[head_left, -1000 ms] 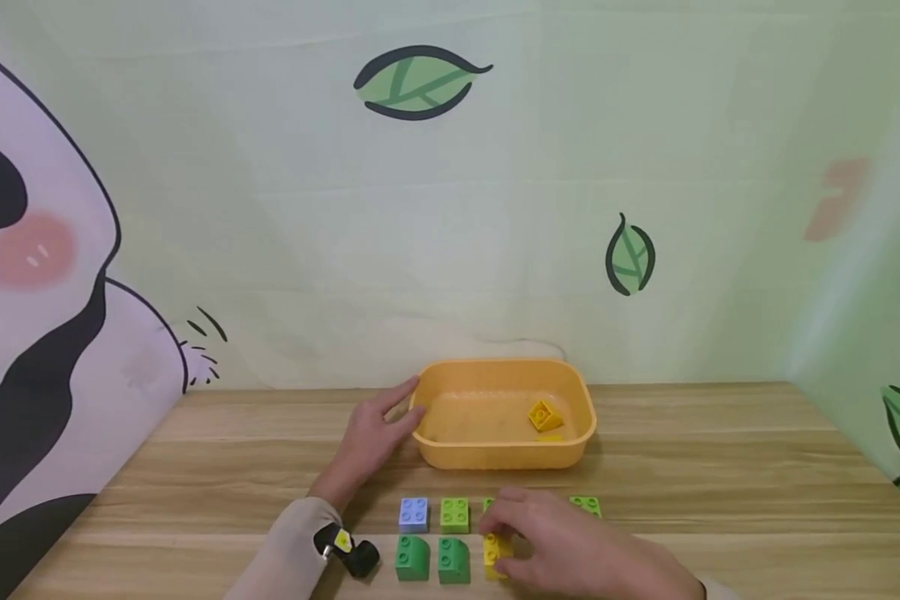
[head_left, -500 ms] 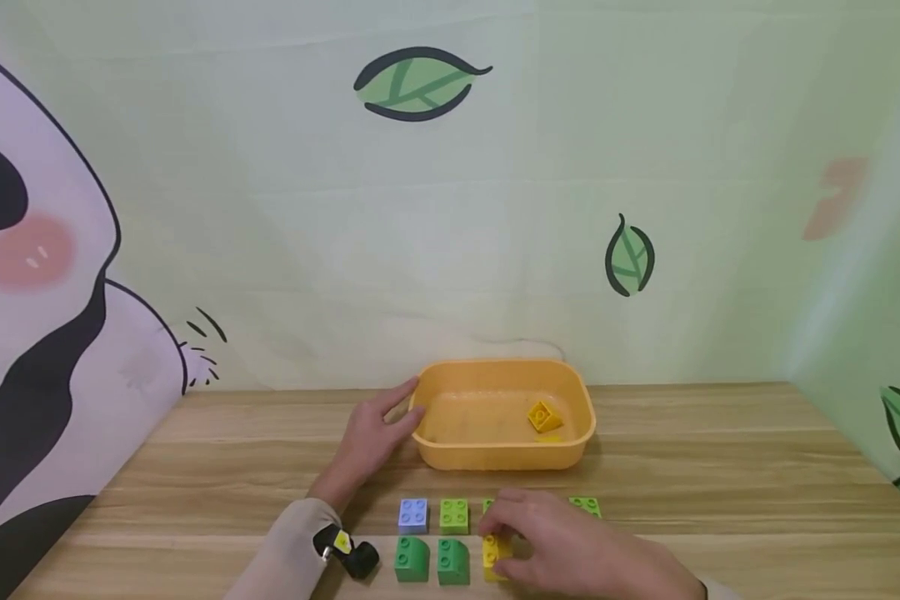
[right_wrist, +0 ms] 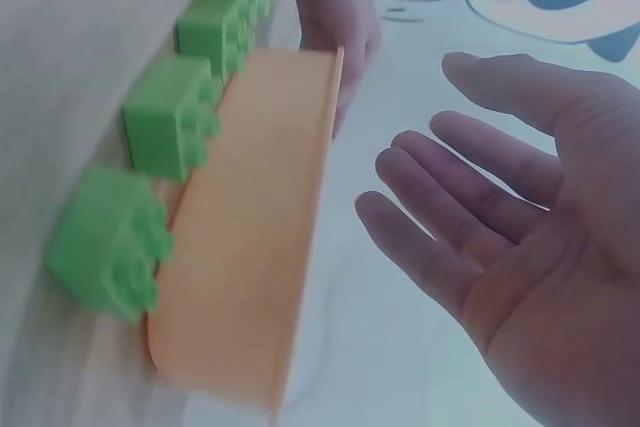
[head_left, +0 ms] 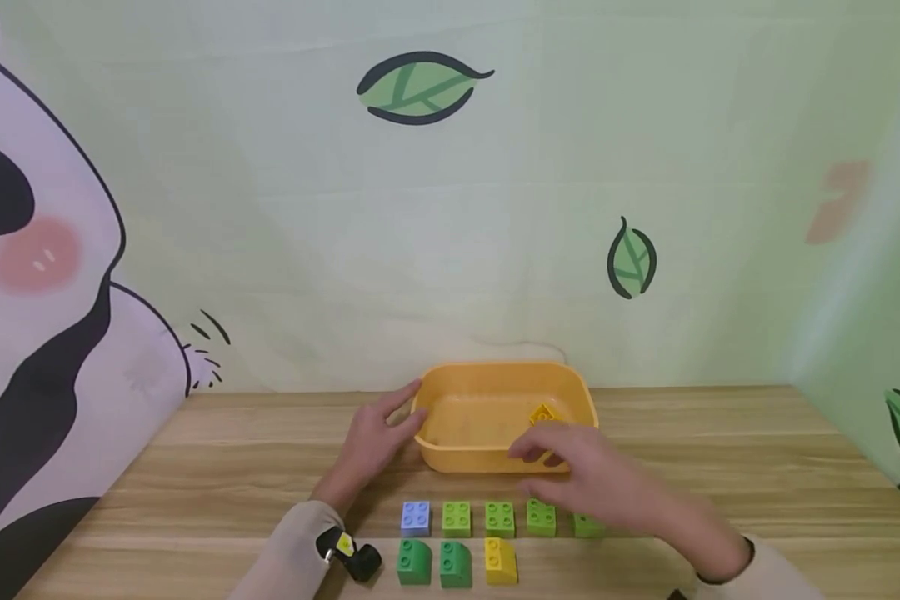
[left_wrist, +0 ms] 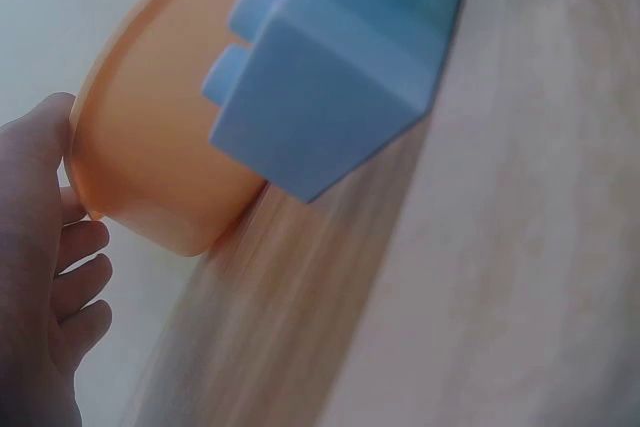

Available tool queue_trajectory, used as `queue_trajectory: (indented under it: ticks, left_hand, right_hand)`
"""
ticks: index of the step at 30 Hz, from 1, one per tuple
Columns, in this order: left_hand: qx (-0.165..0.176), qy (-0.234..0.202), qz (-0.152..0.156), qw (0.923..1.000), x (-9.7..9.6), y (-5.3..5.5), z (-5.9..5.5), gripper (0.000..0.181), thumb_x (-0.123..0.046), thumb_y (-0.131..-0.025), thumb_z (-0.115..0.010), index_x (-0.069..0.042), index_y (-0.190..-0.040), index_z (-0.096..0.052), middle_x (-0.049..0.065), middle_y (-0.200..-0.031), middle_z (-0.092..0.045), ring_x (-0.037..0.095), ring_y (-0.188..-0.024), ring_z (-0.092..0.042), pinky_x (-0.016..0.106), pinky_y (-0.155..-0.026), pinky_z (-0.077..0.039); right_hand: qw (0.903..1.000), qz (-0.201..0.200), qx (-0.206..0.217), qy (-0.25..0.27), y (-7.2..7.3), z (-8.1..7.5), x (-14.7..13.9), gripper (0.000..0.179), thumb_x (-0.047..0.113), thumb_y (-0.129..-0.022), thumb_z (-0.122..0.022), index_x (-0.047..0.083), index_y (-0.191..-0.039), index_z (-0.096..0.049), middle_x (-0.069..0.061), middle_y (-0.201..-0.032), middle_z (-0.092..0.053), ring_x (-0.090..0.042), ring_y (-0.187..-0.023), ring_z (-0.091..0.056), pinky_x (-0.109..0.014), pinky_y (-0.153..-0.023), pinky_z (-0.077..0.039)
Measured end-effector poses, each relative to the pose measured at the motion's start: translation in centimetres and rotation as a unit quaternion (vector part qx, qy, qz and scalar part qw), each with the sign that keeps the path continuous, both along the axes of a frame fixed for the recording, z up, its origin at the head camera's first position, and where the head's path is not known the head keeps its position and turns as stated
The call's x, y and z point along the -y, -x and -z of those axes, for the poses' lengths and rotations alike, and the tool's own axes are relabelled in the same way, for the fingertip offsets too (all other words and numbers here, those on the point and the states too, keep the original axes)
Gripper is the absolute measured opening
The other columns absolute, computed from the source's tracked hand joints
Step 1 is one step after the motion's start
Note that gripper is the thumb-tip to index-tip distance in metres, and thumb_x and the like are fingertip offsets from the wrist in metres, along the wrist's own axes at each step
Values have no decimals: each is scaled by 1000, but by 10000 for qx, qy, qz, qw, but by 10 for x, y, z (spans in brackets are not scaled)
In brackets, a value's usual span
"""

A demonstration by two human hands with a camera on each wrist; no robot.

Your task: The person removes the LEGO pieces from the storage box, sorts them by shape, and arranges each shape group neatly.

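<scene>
My left hand [head_left: 371, 437] holds the left end of an orange plastic tub [head_left: 495, 460], thumb and index finger at its rim. In the left wrist view, its other fingers [left_wrist: 85, 282] are bent beside the tub. My right hand [head_left: 585, 467] hovers over the tub's front right rim, with nothing in it; its fingers spread loosely in the right wrist view. A yellow toy brick [head_left: 543, 414] lies inside the tub, partly behind that hand. Another yellow brick [head_left: 501, 561], with a sloped side, stands at the right of the front row, after two dark green curved bricks [head_left: 415, 562].
Between the tub and the front row runs a back row: a light blue brick [head_left: 416, 518], then several lime green bricks [head_left: 499, 518], the rightmost partly under my right hand. The wooden table [head_left: 720, 467] meets a leaf-and-panda-printed backdrop [head_left: 495, 208] behind the tub.
My right hand has let go of the yellow sloped brick in the front row and moved up and away to the tub's rim. My left hand has stayed at the tub.
</scene>
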State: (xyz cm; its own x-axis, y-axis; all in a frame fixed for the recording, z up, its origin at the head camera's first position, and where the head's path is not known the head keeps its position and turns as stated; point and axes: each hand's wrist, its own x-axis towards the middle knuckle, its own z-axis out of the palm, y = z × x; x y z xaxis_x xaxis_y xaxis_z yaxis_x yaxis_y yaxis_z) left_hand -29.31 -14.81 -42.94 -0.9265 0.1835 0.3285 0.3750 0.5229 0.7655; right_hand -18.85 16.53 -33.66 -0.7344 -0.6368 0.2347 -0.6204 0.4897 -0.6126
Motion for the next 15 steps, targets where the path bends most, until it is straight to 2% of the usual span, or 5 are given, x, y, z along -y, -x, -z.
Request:
queue_trajectory:
  ticks: [6, 10, 15]
  left_hand:
    - [-2, 3, 8, 10000, 0, -1, 0, 54, -27, -104, -70, -10, -153, -58, 7, -156, -55, 33, -147, -48, 54, -121, -37]
    - [15, -12, 32, 10000, 0, -1, 0, 54, -28, -104, -69, -10, -153, -57, 7, -156, -54, 33, -147, -47, 54, -121, -36]
    - [-10, -2, 24, 10000, 0, 0, 0, 55, -29, -103, -70, -10, -153, -58, 7, -156, -54, 32, -147, -48, 53, -121, -37]
  right_hand:
    - [9989, 206, -380, -196, 16, -10, -8, 27, 15, -97, -80, 7, -121, -70, -2, -117, -72, -24, -106, -70, -44, -93, -62]
    - [9974, 208, -566, -385, 28, -14, -11, 27, 14, -97, -79, 5, -121, -70, -4, -117, -73, -23, -105, -71, -43, -91, -62]
    - [9958, 330, -594, -615, 44, -15, -12, 28, 13, -97, -80, 5, -122, -71, -4, -117, -73, -25, -107, -70, -43, -92, -62]
